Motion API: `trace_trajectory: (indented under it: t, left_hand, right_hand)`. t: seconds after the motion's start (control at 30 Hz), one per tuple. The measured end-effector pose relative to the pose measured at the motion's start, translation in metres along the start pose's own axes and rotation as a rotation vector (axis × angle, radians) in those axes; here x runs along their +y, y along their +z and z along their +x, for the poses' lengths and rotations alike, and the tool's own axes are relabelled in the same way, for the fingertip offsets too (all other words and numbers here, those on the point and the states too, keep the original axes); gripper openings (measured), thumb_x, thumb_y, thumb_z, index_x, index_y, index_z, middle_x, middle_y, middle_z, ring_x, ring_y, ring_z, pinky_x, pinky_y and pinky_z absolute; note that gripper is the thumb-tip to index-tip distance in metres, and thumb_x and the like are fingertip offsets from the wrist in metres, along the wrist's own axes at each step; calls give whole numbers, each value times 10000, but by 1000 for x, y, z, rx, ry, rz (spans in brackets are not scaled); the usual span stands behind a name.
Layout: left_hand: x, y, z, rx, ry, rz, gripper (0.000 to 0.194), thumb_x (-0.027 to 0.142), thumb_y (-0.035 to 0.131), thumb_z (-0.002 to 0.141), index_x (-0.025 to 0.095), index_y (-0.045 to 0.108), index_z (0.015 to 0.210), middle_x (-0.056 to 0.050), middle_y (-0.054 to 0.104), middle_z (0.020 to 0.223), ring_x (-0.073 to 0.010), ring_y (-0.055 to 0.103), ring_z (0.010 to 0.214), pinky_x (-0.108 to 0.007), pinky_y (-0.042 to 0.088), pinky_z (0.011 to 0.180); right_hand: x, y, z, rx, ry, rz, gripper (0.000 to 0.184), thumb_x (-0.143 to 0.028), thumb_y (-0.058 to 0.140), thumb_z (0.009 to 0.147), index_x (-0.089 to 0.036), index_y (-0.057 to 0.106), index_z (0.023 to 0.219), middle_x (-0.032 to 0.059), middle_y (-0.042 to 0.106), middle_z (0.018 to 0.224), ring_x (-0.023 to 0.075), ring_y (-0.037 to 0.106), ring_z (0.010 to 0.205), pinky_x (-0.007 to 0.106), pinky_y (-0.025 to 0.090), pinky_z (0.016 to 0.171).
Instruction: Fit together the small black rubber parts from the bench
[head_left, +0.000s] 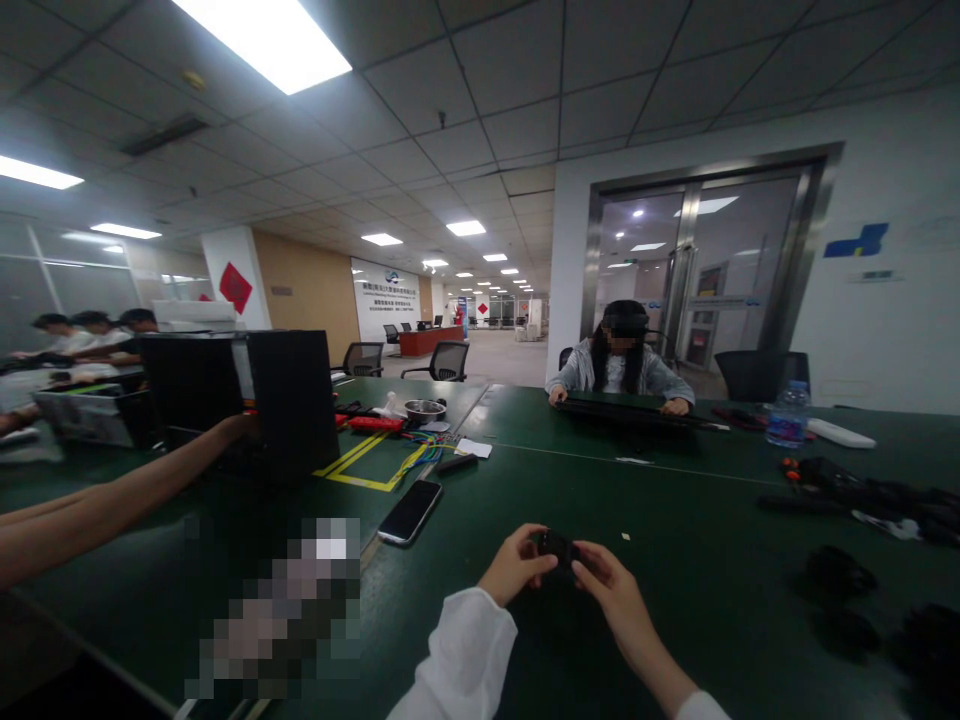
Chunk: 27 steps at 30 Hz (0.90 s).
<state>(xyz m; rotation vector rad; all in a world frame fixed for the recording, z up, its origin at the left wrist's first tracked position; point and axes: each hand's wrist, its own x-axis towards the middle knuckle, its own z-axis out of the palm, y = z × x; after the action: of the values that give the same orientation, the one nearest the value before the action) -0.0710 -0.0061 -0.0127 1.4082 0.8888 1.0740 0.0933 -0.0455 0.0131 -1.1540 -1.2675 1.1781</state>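
A small black part [556, 546], its exact kind too dark to make out, is held above the green table [480, 640]. My left hand [519, 562] pinches its left end between thumb and fingers. At its right end, my right hand [604, 578] grips it the same way, so both hands share the one piece. A tiny pale scrap [625, 537] lies just beyond my right hand. To the left of my hands rests a smartphone [410, 512] with a dark screen.
A co-worker's arm [150, 480] reaches from the left to a black computer case [292, 400]. Across the table, a person [622, 350] holds a flat black panel [630, 412]. A water bottle [787, 415] and black parts [840, 575] lie right. Coloured wires [427, 450] lie near a metal bowl [425, 410].
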Motion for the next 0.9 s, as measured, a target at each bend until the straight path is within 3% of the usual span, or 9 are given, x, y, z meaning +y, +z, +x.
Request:
trace_trajectory:
  t: [0.37,0.53,0.7,0.9]
  left_hand:
    - [-2,9,1,151,-15,93,392,518,546,637,136,502,714,39,489,521,-75,465,429,-171,349,365]
    - [3,10,-3,180,24,86,408,489,575,626,176,498,876,7,541,766,-70,493,504,-159,361,379]
    - [3,5,-3,97,-1,56,371,467,538,670,151,556,863,14,546,670,-63,486,457,-173,348,405]
    - [-1,-3,1,-1,-29,-20,488,291,606,630,155,497,1085,-24,568,780,-84,542,545,-201,394,490]
  right_hand:
    - [12,0,5,-27,-97,17,300,-287,650,569,-207,562,845,26,610,927,219,551,946,357,433,849]
    - [12,1,3,-104,-113,-14,271,-253,629,594,-212,559,852,7,610,927,203,555,941,346,433,855]
    - [10,3,2,-106,-141,-20,263,-226,622,596,-201,554,849,15,603,929,199,553,945,339,420,869]
    - [-1,2,-3,-48,-79,0,252,-229,610,599,-204,548,842,22,597,946,214,542,964,359,423,855]
